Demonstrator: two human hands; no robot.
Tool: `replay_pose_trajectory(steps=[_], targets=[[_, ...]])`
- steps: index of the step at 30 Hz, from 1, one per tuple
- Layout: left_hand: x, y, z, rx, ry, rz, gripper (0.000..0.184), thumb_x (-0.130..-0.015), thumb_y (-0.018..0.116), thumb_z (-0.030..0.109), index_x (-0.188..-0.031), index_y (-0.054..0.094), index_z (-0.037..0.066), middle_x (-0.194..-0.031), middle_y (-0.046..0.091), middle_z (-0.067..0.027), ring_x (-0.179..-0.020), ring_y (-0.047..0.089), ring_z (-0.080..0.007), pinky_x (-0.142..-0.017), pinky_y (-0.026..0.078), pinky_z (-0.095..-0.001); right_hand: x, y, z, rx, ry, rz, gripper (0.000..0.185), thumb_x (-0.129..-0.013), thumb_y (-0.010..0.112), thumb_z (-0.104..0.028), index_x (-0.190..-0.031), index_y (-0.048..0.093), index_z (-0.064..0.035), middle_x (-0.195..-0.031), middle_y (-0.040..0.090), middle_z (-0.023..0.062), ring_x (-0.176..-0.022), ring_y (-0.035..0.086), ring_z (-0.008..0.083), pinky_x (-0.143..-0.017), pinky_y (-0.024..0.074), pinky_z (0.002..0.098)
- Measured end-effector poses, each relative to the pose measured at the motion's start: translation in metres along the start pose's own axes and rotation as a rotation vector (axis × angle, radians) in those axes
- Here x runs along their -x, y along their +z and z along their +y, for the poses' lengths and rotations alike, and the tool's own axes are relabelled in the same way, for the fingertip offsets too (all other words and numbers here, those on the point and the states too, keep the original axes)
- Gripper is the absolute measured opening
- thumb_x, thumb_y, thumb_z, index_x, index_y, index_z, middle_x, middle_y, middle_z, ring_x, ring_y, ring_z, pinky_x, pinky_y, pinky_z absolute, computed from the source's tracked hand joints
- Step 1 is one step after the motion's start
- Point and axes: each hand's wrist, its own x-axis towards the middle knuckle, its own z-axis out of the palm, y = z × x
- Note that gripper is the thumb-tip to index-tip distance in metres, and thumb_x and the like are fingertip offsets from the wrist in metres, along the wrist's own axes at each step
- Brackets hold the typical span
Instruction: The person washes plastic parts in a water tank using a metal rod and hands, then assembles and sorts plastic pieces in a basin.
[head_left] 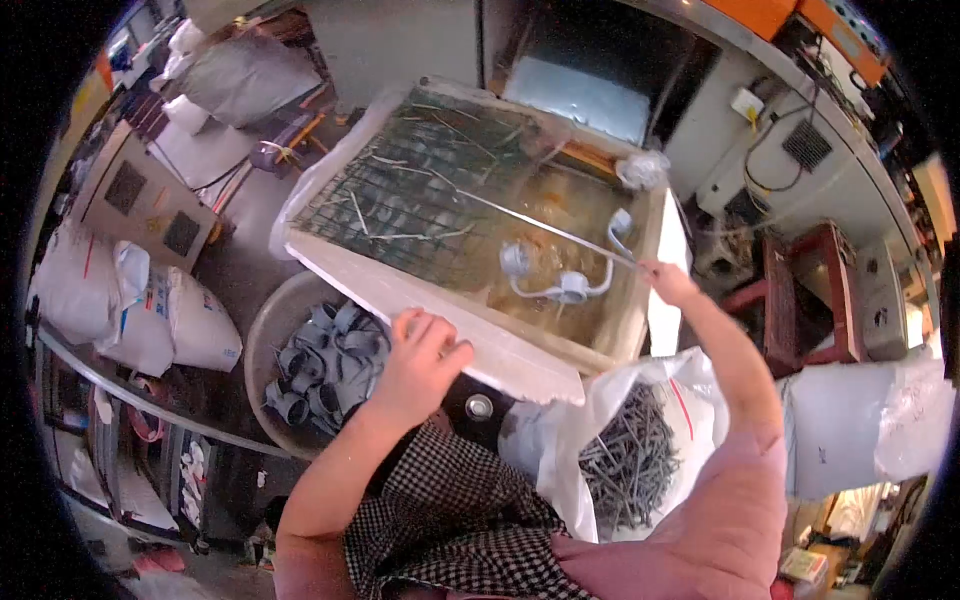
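Note:
My right hand [672, 283], closed, pinches the end of a long thin rod [560, 234]. That rod slants over a water-filled tub [600, 355] toward its far left part. Pale plastic parts with round ends, joined by a curved strip [540, 293], lie in the tub's cloudy water just left of my right hand. Over the tub's left side spreads a dark wire grid [400, 205] with several thin strips on it. My left hand [425, 360] is at the tub's near white edge, fingers bent and apart, with nothing visible in them. Whether it touches the edge, I cannot tell.
Left of me stands a round bin [258, 365] of grey ring-shaped parts [325, 355]. Close on my right, a white sack [710, 385] holds many thin grey sticks [635, 460]. Full white sacks [145, 310] rest at the left, and a red metal frame [835, 290] stands at the right.

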Motion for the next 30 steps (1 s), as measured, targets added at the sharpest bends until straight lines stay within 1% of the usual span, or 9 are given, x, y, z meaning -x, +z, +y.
replay_pose_trajectory(steps=[1, 3, 6, 7, 10, 14, 19, 24, 30], targets=[[-0.001, 0.003, 0.0, 0.008, 0.003, 0.011, 0.011, -0.069, 0.055, 0.01, -0.079, 0.055, 0.008, -0.079, 0.043, -0.006, -0.082, 0.049, -0.023, -0.09, 0.032, -0.0446, 0.021, -0.022, 0.003, 0.014, -0.024, 0.113, 0.031, -0.084, 0.055, -0.019, -0.115, 0.058, -0.0126, -0.074, 0.062, 0.0178, -0.064, 0.059, 0.0244, -0.065, 0.0483, 0.0371], [-0.003, 0.006, 0.002, 0.007, 0.018, 0.025, 0.011, -0.069, 0.055, 0.01, -0.079, 0.055, 0.008, -0.079, 0.043, -0.0059, -0.082, 0.049, -0.0231, -0.089, 0.033, -0.0445, 0.056, -0.062, 0.029, 0.03, -0.204, 0.18, 0.029, -0.084, 0.058, -0.017, -0.113, 0.06, -0.0109, -0.073, 0.063, 0.0146, -0.059, 0.055, 0.0191, -0.062, 0.0471, 0.0337], [-0.005, 0.01, 0.005, 0.001, 0.03, 0.055, 0.011, -0.067, 0.058, 0.007, -0.077, 0.054, 0.008, -0.079, 0.043, -0.0058, -0.081, 0.049, -0.0234, -0.088, 0.034, -0.0443, 0.127, -0.131, 0.034, 0.085, -0.092, 0.197, 0.025, -0.081, 0.062, -0.015, -0.104, 0.065, -0.007, -0.067, 0.062, 0.0121, -0.057, 0.051, 0.0136, -0.059, 0.0452, 0.0307], [-0.004, 0.011, 0.005, 0.0, 0.024, 0.051, 0.012, -0.066, 0.059, 0.006, -0.077, 0.054, 0.008, -0.079, 0.043, -0.0058, -0.081, 0.049, -0.0233, -0.089, 0.033, -0.0443, 0.147, -0.152, 0.04, 0.069, -0.018, 0.152, 0.024, -0.082, 0.062, -0.02, -0.1, 0.066, -0.0065, -0.08, 0.067, 0.0129, -0.067, 0.062, 0.018, -0.065, 0.0483, 0.0312], [-0.007, 0.01, 0.009, 0.008, 0.015, 0.038, 0.015, -0.064, 0.061, 0.003, -0.075, 0.053, 0.008, -0.079, 0.043, -0.0058, -0.081, 0.049, -0.023, -0.089, 0.033, -0.0438, 0.206, -0.202, 0.038, 0.014, 0.115, 0.076, 0.02, -0.077, 0.066, -0.016, -0.092, 0.07, -0.0039, -0.06, 0.062, 0.0085, -0.049, 0.055, 0.0114, -0.049, 0.0431, 0.0264], [-0.009, 0.012, 0.007, 0.001, 0.027, 0.08, 0.016, -0.063, 0.061, 0.002, -0.074, 0.052, 0.008, -0.079, 0.043, -0.0056, -0.081, 0.049, -0.0223, -0.087, 0.033, -0.0433, 0.241, -0.24, 0.036, 0.144, 0.222, -0.006, 0.017, -0.076, 0.067, -0.018, -0.088, 0.071, -0.0061, -0.054, 0.06, 0.0066, -0.048, 0.055, 0.0121, -0.048, 0.0439, 0.0281], [-0.01, 0.02, 0.005, -0.009, 0.019, 0.098, 0.019, -0.061, 0.063, 0.001, -0.075, 0.052, 0.007, -0.078, 0.043, -0.0053, -0.082, 0.05, -0.0224, -0.087, 0.032, -0.0424, 0.225, -0.214, 0.037, 0.23, 0.241, -0.058, 0.02, -0.074, 0.065, -0.022, -0.088, 0.071, -0.009, -0.055, 0.061, 0.0082, -0.048, 0.057, 0.0148, -0.052, 0.0471, 0.0296], [-0.002, 0.018, 0.004, 0.009, -0.008, 0.092, 0.029, -0.054, 0.068, 0.001, -0.079, 0.054, 0.007, -0.082, 0.046, -0.0067, -0.084, 0.049, -0.0261, -0.088, 0.031, -0.0433, 0.201, -0.155, 0.049, 0.186, 0.172, 0.081, 0.018, -0.072, 0.065, -0.019, -0.085, 0.068, -0.0058, -0.072, 0.064, 0.0181, -0.063, 0.065, 0.0247, -0.063, 0.0502, 0.034], [0.003, 0.019, 0.0, 0.027, -0.021, 0.1, 0.029, -0.053, 0.068, 0.0, -0.078, 0.055, 0.008, -0.082, 0.046, -0.0055, -0.081, 0.05, -0.024, -0.089, 0.031, -0.0426, 0.169, -0.109, 0.037, 0.208, 0.202, 0.121, 0.023, -0.077, 0.064, -0.026, -0.095, 0.068, -0.0128, -0.091, 0.065, 0.0163, -0.083, 0.063, 0.0299, -0.075, 0.0496, 0.0387]])
